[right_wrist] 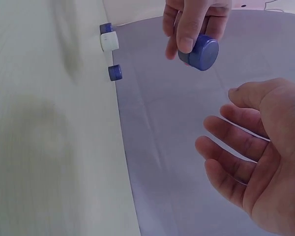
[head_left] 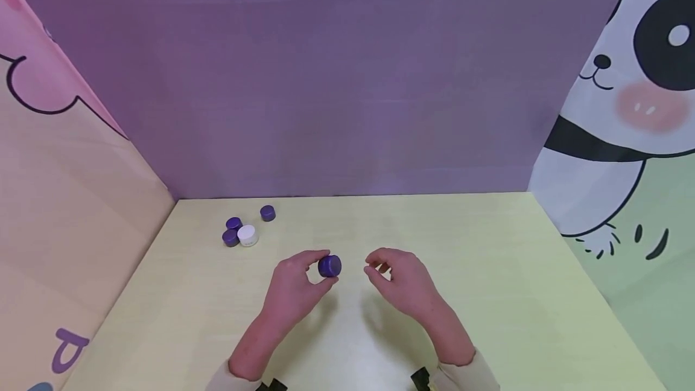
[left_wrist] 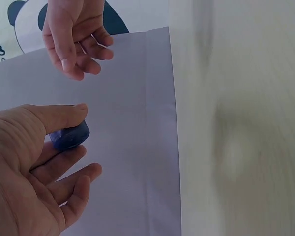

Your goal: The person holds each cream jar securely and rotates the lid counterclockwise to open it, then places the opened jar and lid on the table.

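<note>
Far left on the pale table (head_left: 516, 294), two small round purple containers (head_left: 230, 238) crowd a white round container (head_left: 248, 236), lettering too small to read; a third purple container (head_left: 268, 214) sits apart. Centre, the left hand (head_left: 295, 283) pinches a purple lidded cylinder (head_left: 330, 266) aloft, apparently presenting it. The right hand (head_left: 406, 280): empty grip, fingers loosely parted; taking it would call for reaching left. Contents? Hidden.

Held blue-purple plastic-looking cylinder (head_left: 329, 266): smooth, faintly glossy. White round plastic-looking container (head_left: 248, 236): smooth. Pale wood-look tabletop (head_left: 499, 306): lightly grained. Purple sheet backdrop (head_left: 347, 77): matt, creased.
</note>
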The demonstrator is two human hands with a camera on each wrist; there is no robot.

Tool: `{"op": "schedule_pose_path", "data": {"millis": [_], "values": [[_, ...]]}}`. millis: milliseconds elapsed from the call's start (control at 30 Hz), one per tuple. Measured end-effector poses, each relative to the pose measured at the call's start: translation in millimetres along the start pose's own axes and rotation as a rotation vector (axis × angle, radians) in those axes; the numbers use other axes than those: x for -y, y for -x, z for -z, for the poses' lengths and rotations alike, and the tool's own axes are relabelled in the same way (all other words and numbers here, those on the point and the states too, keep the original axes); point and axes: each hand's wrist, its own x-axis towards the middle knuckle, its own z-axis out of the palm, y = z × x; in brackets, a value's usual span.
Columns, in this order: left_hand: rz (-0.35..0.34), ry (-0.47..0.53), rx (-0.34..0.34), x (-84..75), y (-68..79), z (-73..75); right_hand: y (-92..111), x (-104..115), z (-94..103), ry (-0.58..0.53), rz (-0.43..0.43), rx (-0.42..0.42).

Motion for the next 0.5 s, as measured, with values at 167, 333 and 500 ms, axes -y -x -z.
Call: {"op": "schedule_pose_path", "data": {"millis": [167,333,500], "values": [[-0.018,-0.002,-0.01,-2.8,1.2,-5.4,-3,0,4.5,-0.013,0.014,-0.018],[-0.031,-0.004,-0.001,-5.2,1.3,-9.4,-6,2,7.1,-0.04,0.031,-0.013],[-0.035,-0.005,0.02,-8.0,1.3,-12.5,-6,4,7.0,-0.075,0.03,0.01]]}}
